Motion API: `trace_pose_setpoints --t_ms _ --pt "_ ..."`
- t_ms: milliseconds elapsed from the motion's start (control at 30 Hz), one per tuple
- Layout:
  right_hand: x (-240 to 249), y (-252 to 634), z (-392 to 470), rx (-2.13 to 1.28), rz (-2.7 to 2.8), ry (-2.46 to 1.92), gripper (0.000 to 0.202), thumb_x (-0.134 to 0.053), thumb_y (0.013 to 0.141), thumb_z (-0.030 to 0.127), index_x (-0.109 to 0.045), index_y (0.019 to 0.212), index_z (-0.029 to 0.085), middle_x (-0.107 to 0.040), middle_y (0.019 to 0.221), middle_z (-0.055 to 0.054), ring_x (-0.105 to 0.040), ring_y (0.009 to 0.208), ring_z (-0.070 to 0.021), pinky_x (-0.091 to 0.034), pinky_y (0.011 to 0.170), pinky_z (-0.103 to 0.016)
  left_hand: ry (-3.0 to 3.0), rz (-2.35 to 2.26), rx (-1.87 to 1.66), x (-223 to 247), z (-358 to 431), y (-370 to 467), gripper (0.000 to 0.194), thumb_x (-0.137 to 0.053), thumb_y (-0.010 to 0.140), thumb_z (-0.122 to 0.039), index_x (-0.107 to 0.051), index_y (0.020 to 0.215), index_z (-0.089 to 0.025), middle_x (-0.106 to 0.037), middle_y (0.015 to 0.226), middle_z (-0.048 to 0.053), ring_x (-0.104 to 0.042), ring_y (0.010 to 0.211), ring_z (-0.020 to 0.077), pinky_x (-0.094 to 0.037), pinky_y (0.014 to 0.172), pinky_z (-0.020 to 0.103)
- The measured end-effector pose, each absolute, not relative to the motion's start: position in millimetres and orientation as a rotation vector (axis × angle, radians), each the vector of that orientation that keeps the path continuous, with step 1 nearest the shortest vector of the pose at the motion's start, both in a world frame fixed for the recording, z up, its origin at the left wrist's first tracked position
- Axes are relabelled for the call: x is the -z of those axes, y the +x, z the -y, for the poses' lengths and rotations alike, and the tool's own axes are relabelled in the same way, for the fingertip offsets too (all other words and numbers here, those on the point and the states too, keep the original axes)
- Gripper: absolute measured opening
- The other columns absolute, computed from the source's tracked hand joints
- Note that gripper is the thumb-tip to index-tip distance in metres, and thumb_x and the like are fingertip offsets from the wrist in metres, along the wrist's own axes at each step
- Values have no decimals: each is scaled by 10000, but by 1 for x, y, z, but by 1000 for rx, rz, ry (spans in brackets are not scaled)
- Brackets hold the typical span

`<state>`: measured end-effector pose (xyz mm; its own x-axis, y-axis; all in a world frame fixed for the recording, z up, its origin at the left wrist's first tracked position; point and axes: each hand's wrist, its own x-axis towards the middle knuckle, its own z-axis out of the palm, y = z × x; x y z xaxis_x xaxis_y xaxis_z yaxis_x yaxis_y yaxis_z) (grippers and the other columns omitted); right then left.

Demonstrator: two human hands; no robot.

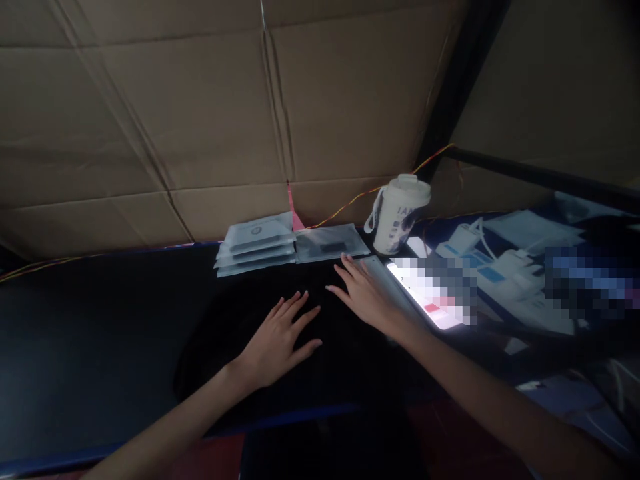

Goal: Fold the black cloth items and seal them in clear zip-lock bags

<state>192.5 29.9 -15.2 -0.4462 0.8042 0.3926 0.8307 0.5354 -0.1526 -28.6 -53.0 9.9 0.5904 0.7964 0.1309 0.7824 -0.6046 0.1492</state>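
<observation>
My left hand (280,340) lies with fingers spread on a black item (220,320), apparently cloth, whose outline is hard to make out against the dark table. Further right, my right hand (363,290) is stretched out flat over the right side of that black item. Its back edge is beside a pale flat sheet or bag (395,287). Neither hand grips anything. Beyond the hands, a stack of frosted plastic bags (257,243) lies against the back of the table, next to a single frosted bag (327,241) with something dark inside.
A lidded cup (400,217) with a strap stands at the back right. Near it lies a lit phone (430,300), partly blurred out. Further right are a white power strip (480,267) with plugs and cables. A cardboard wall (210,120) rises behind the dark table (90,320).
</observation>
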Motion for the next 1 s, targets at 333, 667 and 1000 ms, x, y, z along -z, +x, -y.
trace_pose_setpoints --t_ms 333,667,1000 --pt "-8 161 12 -113 2276 -1312 530 -410 943 439 -485 1342 98 -469 1401 -182 -402 1321 -295 -373 1066 -470 2750 -1332 -325 -4 51 -29 527 -426 922 -518 -464 1343 -202 -402 1458 147 -273 1390 305 -278 1094 555" --pt "14 172 26 -133 2364 -1388 665 -330 935 553 -435 1378 68 -344 1472 -200 -288 1380 -294 -287 1110 -489 2755 -1287 -370 -2 51 -34 506 -445 923 -496 -438 1363 -247 -368 1485 113 -287 1386 291 -299 1087 546" --pt "13 171 24 -141 2348 -1442 700 -314 916 607 -449 1375 96 -344 1473 -204 -288 1379 -304 -283 1103 -499 2742 -1320 -362 -2 55 -34 494 -430 932 -489 -456 1352 -230 -371 1482 117 -291 1385 280 -295 1091 539"
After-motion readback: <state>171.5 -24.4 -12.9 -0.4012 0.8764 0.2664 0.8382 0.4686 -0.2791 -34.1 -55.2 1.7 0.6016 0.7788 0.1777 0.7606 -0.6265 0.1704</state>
